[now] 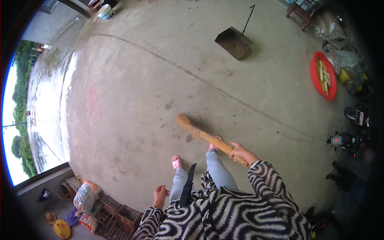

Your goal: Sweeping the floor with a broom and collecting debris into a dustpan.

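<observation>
My right hand (241, 152) grips the thick handle of a straw hand broom (207, 136). Its brush end is somewhat blurred and points away to the left over the concrete floor (135, 99). Beside my left thigh hangs my left hand (161, 194), empty, with its fingers loosely curled and partly apart. Farther ahead, a dark metal dustpan (234, 42) with a thin upright handle rests on the floor. A long dark line of dirt or a crack runs across the floor between the broom and the dustpan.
A red basin (324, 75) of corn kernels and cobs sits at right, near plastic bags (345, 61) and parked motorbikes (345, 140). Wooden chairs (120, 214), a stuffed sack (86, 196) and straw hats (61, 228) are at lower left. A white bucket (106, 12) stands at upper left.
</observation>
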`<state>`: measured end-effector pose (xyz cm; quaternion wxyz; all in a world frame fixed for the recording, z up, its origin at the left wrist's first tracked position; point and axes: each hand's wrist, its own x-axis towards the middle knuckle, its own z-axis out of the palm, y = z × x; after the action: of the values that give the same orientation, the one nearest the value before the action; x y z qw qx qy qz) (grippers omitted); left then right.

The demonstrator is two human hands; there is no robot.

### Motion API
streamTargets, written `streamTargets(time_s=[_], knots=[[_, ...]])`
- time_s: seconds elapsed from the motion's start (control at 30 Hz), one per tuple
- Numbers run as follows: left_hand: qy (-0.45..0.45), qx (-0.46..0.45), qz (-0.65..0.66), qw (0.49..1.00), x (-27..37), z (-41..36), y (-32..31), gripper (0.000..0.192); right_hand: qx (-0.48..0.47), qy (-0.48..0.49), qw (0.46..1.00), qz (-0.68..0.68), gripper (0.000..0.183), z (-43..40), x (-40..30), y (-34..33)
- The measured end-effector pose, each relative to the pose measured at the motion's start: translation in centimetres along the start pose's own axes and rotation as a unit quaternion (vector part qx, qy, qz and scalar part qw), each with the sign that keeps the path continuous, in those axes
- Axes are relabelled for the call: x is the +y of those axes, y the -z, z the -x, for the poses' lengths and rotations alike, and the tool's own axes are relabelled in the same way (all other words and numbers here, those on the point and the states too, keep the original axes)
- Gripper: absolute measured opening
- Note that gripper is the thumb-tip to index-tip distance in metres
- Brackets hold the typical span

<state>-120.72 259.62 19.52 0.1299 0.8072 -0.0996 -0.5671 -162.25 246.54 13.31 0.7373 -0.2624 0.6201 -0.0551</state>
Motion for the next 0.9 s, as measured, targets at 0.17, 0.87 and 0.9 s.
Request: streamTargets(time_s=[0.17,0.87,0.9], knots=[[-0.013,-0.008,0.019,1.0,0.4,0.7,-2.3,0.025,0.065,0.018,0.993,0.095,0.081,2.7,0.5,1.0],[-0.018,0.01,0.025,0.999,2.1,1.9,-7.1,0.025,0.032,-0.01,0.974,0.223,0.071,4.3,-4.5,15.6],[-0.021,0.006,0.022,1.0,2.3,2.1,-7.5,0.025,0.036,-0.01,0.974,0.222,0.071,4.2,-3.7,15.3]])
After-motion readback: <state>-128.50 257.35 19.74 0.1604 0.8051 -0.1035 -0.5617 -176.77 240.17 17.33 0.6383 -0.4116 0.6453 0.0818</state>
